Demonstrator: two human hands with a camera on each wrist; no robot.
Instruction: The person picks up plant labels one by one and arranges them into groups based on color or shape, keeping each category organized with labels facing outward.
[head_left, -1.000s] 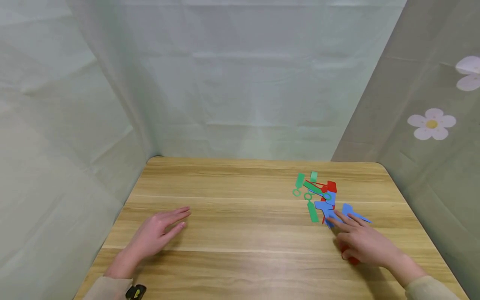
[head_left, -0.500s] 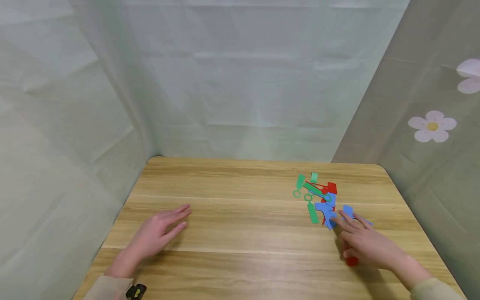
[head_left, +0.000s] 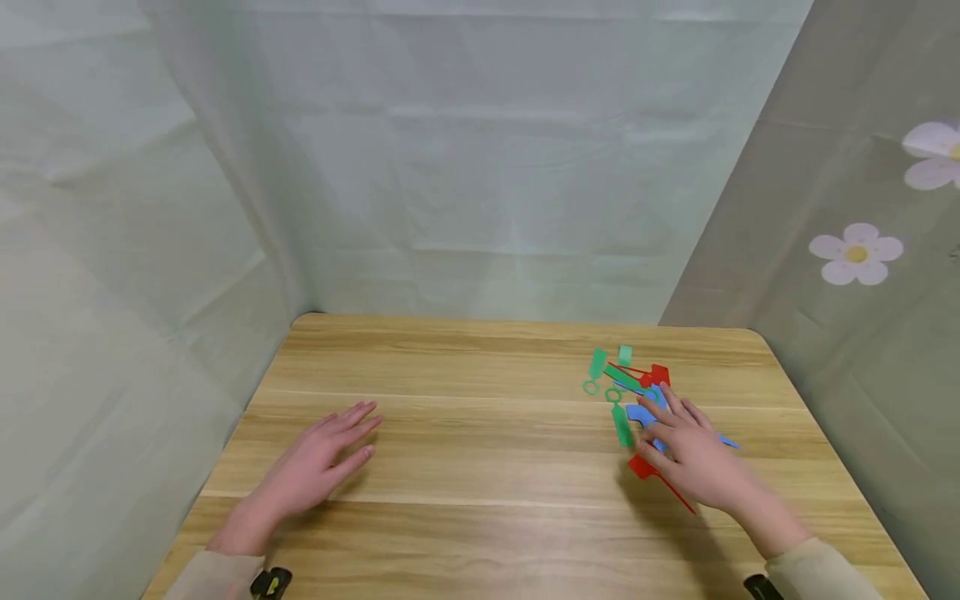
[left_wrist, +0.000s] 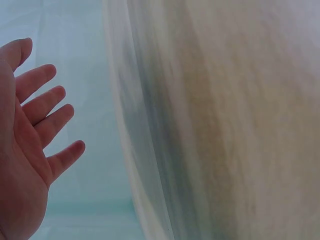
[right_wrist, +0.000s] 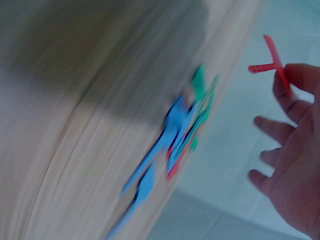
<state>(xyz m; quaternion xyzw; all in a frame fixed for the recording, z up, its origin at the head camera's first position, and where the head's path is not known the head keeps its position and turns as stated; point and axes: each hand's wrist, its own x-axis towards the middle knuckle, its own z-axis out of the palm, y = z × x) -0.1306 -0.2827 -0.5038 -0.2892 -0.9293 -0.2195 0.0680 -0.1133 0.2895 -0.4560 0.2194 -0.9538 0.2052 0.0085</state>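
Fingers (head_left: 678,412) of my right hand (head_left: 693,454) spread loosely over the near end of the tag pile (head_left: 630,392), at about two o'clock on the bench (head_left: 480,467). I see one red tag (head_left: 651,473) under that hand in the head view: its flat head pokes out at the thumb side and its thin tail runs back beneath the palm. The right wrist view shows the same red tag (right_wrist: 272,62) lying against the upper finger while the other fingers stay fairly straight; I cannot tell whether the thumb pins it, since the thumb is out of sight. Blue tags (head_left: 643,414) lie right under my fingertips, with one blue tail (head_left: 727,442) sticking out at the three o'clock side of the hand. Green tags (head_left: 609,379) and another red one (head_left: 658,374) sit just beyond, toward twelve o'clock, overlapping each other. My left hand (head_left: 315,467) lies flat on the bench at about nine o'clock, well apart from the pile, its fingers (left_wrist: 42,105) straight, slightly fanned and holding nothing. Pale fabric walls (head_left: 480,167) close in the bench, and the right one carries flower prints (head_left: 857,252).
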